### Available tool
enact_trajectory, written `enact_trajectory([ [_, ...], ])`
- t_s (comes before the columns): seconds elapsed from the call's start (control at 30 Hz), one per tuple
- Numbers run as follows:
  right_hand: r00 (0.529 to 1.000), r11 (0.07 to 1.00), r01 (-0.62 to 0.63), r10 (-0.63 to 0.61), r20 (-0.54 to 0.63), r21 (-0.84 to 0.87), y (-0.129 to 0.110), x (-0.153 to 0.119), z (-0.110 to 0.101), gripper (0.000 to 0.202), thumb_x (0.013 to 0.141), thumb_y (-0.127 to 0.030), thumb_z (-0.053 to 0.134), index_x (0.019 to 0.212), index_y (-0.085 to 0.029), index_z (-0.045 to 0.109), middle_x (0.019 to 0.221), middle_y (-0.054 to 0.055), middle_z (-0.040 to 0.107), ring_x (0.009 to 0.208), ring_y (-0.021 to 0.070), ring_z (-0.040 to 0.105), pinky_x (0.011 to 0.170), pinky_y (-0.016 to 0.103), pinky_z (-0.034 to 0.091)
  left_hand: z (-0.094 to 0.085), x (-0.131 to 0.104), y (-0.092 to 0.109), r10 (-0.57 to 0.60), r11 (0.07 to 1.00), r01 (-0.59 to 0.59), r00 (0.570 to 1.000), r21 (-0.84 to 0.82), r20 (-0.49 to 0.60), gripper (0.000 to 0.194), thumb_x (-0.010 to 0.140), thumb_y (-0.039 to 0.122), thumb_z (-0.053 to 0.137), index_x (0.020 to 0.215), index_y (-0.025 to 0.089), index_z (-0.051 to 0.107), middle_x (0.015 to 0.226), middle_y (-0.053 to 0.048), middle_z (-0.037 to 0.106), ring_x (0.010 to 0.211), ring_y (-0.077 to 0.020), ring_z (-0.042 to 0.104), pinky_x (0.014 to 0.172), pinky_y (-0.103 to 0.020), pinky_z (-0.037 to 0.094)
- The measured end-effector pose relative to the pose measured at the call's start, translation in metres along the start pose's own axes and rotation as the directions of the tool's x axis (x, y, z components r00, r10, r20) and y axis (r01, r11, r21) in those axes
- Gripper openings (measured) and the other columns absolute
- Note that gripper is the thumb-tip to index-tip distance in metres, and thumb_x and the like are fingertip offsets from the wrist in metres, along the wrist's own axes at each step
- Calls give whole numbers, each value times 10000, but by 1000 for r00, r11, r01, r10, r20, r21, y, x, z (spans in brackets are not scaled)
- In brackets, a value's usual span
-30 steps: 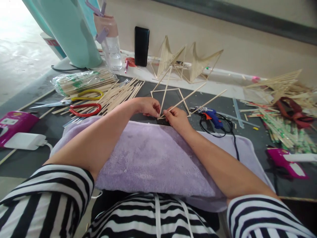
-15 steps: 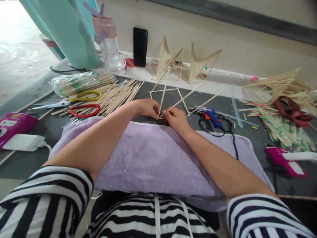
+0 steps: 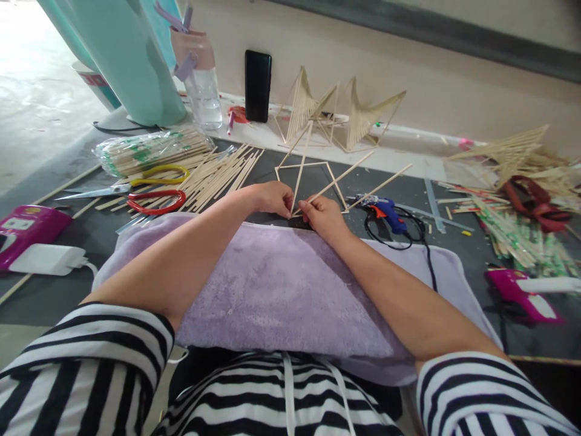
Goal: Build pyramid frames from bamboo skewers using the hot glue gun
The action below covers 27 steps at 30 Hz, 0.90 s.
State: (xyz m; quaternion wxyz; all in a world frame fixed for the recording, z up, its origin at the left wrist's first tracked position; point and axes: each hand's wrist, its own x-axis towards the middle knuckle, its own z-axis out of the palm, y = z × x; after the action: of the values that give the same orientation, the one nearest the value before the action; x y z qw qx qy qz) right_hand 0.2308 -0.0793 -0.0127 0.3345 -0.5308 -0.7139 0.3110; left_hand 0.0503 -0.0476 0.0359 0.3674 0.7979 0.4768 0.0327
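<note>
Thin wooden sticks form an open frame (image 3: 334, 181) on the dark table, with some sticks slanting up from it. At its near left corner, my left hand (image 3: 276, 198) is closed, its fingertips pinching the foot of an upright stick (image 3: 300, 166). Just to the right, my right hand (image 3: 325, 218) pinches a slanting wooden stick (image 3: 342, 174) near its lower end. The two sets of fingertips almost meet, and they partly hide the joint. A blue glue gun (image 3: 385, 215) lies right of the frame, its nozzle close to the right corner.
A purple cloth (image 3: 281, 290) covers the table's front edge. Scissors (image 3: 157, 201) and loose sticks (image 3: 227, 178) lie left, near a water bottle (image 3: 202, 91). A phone (image 3: 257, 86) and finished stick models (image 3: 370, 115) stand behind. More sticks (image 3: 521, 233) lie right.
Both hands keep their pinch at the same corner with hardly any movement. The view has shifted very slightly.
</note>
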Motion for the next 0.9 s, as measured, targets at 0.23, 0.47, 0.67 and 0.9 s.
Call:
enact_trajectory([
  [0.23,1000,1000,14,-14,-17,-13,5,0,2,320,840,-453,539,705,-178,628,567,4,580,615,144,548,573,254,359,-4,-3,-2,-23,990,37,994,-133,106,153,677,233,691,768,174,584,616,37,493,555,-91,447,556,-250,312],
  [0.47,999,994,-30,32,-20,102,3,-4,-1,341,801,-502,609,866,-173,670,586,-8,595,557,120,536,516,234,370,-19,-11,-3,-21,973,27,999,-227,29,161,649,199,699,784,183,614,607,36,512,514,-92,446,536,-258,311],
  [0.67,998,968,-45,55,-34,245,3,-6,0,347,801,-509,625,918,-182,633,560,-37,565,428,79,455,432,220,337,-27,-15,-1,42,974,-50,998,-220,-40,102,659,218,700,714,169,629,563,47,499,507,-70,421,534,-234,310],
  [0.9,991,894,39,22,-131,446,-7,-12,-4,466,859,-642,517,1040,-213,524,558,-62,517,384,68,387,382,224,286,-12,-12,16,157,987,-153,918,40,-365,191,737,248,625,843,148,748,718,-9,672,673,-107,560,652,-244,391],
])
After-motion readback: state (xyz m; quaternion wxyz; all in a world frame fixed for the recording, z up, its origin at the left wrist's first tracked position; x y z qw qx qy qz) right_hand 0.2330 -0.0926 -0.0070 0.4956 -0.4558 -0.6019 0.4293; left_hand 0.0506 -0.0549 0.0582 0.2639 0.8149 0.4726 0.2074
